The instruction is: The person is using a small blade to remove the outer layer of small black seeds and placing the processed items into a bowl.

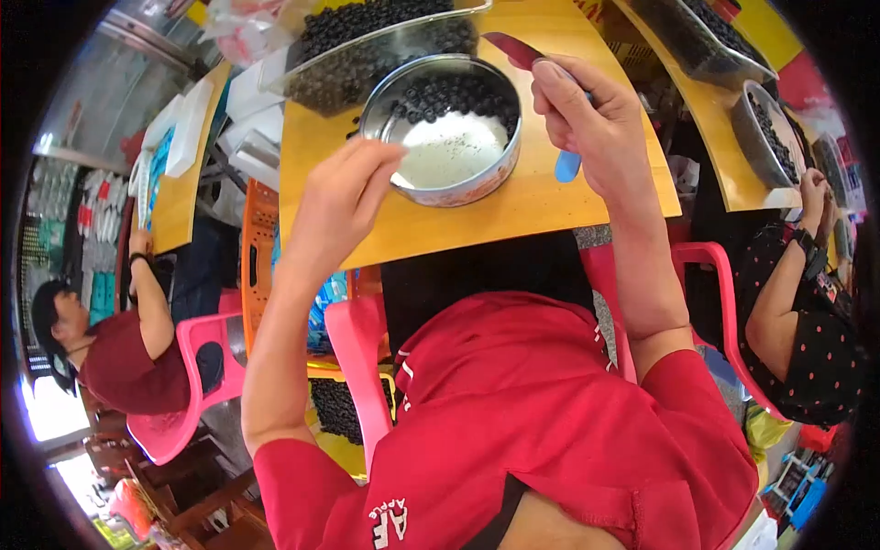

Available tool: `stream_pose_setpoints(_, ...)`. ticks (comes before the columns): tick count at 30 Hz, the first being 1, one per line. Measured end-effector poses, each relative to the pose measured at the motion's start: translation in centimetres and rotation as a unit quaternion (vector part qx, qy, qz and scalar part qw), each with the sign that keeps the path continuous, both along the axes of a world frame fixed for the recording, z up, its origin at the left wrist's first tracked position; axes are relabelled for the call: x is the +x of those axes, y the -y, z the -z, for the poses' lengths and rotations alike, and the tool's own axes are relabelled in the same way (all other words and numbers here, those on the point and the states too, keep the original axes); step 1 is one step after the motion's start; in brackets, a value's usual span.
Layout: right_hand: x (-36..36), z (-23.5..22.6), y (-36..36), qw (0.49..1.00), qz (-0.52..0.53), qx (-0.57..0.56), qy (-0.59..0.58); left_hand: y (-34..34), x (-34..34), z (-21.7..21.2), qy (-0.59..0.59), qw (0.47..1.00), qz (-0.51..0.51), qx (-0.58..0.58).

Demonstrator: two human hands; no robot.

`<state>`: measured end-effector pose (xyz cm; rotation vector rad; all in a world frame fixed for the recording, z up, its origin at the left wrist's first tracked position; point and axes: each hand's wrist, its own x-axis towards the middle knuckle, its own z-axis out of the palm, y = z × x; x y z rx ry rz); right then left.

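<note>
- Yellow tabletop (513, 206) carries your work: a round metal bowl (446, 128) sits near its middle, and a clear tray (385, 46) heaped with small dark berries (367, 23) stands just behind it, touching or nearly so.
- Your right hand (591, 119) is closed around a knife (513, 48); its blue handle end (567, 165) pokes out below your fist and the reddish blade points up-left over the bowl's far rim.
- Your left hand (344, 197) hangs at the bowl's near-left edge with fingertips pinched narrow; whether a berry sits between them is too small to tell.
- Inside the bowl, dark berries lie along the back half, and the front half shows pale and bare.
- Judging by this, you are working berries one at a time over the bowl. Keep the blade tip angled away from your left fingers, and bring the two hands together above the bowl so whatever drops lands inside.
- Hold the pinch light; such small round fruit probably crushes or rolls easily.
- Other people sit at neighbouring tables on pink chairs (197, 348); keep your elbows in.
</note>
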<state>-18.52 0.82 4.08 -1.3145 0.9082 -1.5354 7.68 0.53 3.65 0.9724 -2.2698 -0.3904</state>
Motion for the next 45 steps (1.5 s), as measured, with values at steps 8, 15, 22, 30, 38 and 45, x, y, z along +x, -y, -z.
stream_pose_setpoints(8,-0.9,0.5,0.7,0.998,0.034,-0.016,-0.048,10.7,-3.8,5.3,0.259,0.963,-0.077,-0.008)
stream_pose_setpoints(15,-1.0,1.0,1.7,0.998,0.034,0.006,-0.058,10.6,-5.0,4.3,0.103,0.983,-0.014,0.151)
stream_pose_setpoints(22,0.7,2.6,3.9,0.998,-0.005,0.014,-0.069,7.1,-6.0,1.9,-0.346,0.813,0.075,0.463)
stream_pose_setpoints(30,2.4,1.5,3.7,0.998,-0.018,0.059,0.023,5.4,-7.3,1.6,-0.467,0.818,0.068,0.328)
stream_pose_setpoints(38,3.0,1.8,4.1,0.987,-0.043,0.119,0.096,5.4,-7.4,3.0,-0.437,0.868,0.077,0.224)
stream_pose_setpoints(45,2.6,1.8,4.7,0.987,-0.084,0.13,0.052,5.5,-6.9,1.7,-0.414,0.845,0.051,0.336)
